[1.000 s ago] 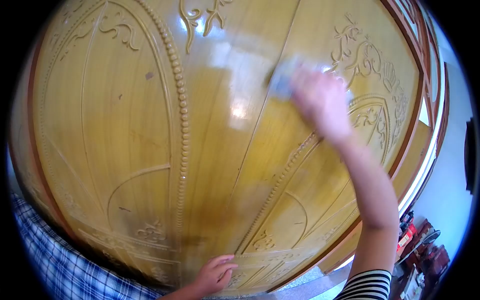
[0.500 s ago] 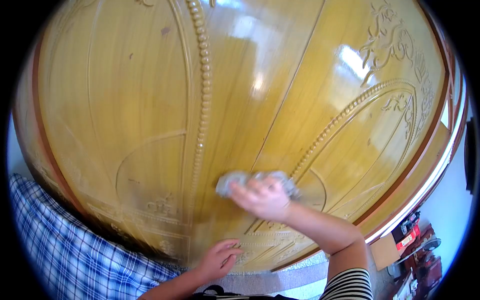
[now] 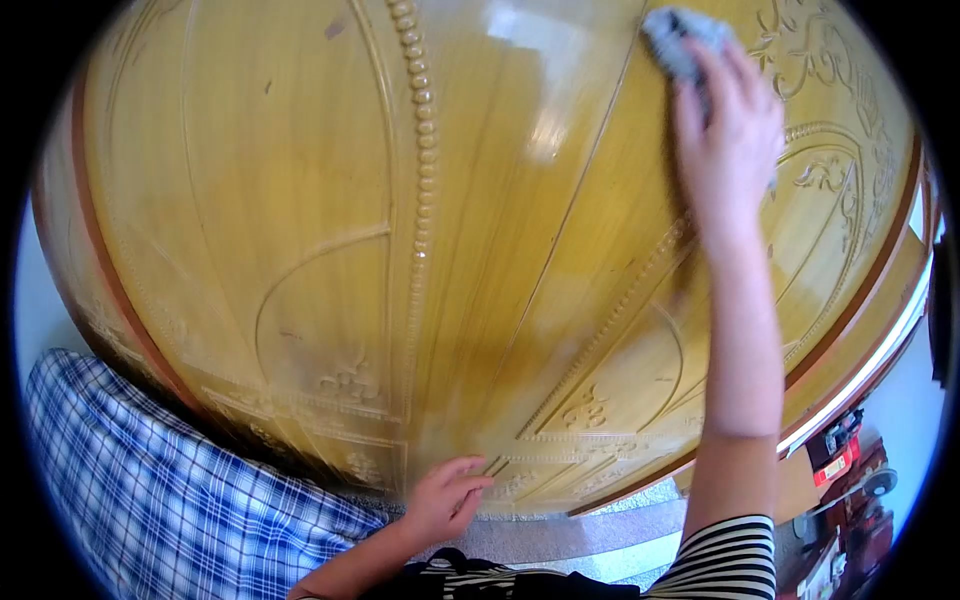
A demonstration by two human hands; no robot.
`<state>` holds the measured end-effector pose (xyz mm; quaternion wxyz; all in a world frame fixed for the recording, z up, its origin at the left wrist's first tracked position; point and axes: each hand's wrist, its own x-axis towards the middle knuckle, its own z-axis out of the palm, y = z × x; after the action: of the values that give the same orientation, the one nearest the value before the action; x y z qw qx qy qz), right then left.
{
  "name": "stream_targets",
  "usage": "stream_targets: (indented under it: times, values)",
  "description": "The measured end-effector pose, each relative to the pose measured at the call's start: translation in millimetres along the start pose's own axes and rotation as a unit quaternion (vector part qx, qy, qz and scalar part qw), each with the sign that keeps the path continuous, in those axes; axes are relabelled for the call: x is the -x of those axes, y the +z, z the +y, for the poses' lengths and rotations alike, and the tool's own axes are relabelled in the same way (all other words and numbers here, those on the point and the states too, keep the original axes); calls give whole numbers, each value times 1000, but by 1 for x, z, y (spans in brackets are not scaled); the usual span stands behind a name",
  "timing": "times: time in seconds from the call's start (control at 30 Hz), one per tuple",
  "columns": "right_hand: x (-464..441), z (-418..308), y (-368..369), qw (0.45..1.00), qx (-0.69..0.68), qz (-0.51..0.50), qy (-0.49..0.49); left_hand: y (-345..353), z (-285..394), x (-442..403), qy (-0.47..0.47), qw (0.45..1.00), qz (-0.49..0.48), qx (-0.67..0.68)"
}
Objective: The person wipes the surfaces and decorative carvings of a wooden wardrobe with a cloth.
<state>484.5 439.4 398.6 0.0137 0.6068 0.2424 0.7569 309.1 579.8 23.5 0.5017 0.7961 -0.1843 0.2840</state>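
Observation:
A greyish crumpled cloth (image 3: 682, 38) is pressed against the glossy yellow wooden cabinet doors (image 3: 490, 250), high on the right-hand door. My right hand (image 3: 732, 125) grips it, the fingers bent over its edge and the arm stretched far up. Low down, near the foot of the doors, my left hand (image 3: 445, 502) hangs with nothing in it, its fingers loosely bent and apart. Carved scrolls and a beaded moulding (image 3: 421, 140) stand out in relief on the door surfaces. A thin seam runs between the two doors.
A blue and white plaid cloth (image 3: 190, 480) covers something at the lower left, close to the cabinet. At the lower right stand a red box (image 3: 838, 465) and other clutter, some of it blurred. Speckled grey floor (image 3: 560, 537) shows below the doors.
My right hand has swept the cloth up and to the right, from the lower middle of the doors to the upper right. My left hand stays low, holding nothing.

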Motion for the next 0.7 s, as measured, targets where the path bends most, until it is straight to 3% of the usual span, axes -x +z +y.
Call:
stream_targets:
  times: [0.1,0.23,0.33,0.4,0.43,0.5,0.57,0.7]
  values:
    - [77,-40,-8,994,-7,-19,-109,-4,4,-4,-11,1000,-3,5]
    - [207,-95,-60,930,-170,-238,-221,-4,8,-3,-3,1000,4,-14]
    - [262,-106,-81,898,-262,-258,-244,-2,13,-6,33,999,5,-30]
    - [249,-105,-93,860,-354,-352,-102,1,11,-4,41,999,2,-35]
    - [240,-99,-96,862,-352,-350,-98,2,11,-3,43,998,2,-36]
    - [201,-81,-98,924,-302,-232,26,4,13,-4,48,998,-2,-37]
    - [170,-68,-93,955,-211,-185,98,9,18,-7,48,998,-6,-35]
    - [165,-71,-76,963,-139,-184,137,15,26,-19,61,997,-33,-46]
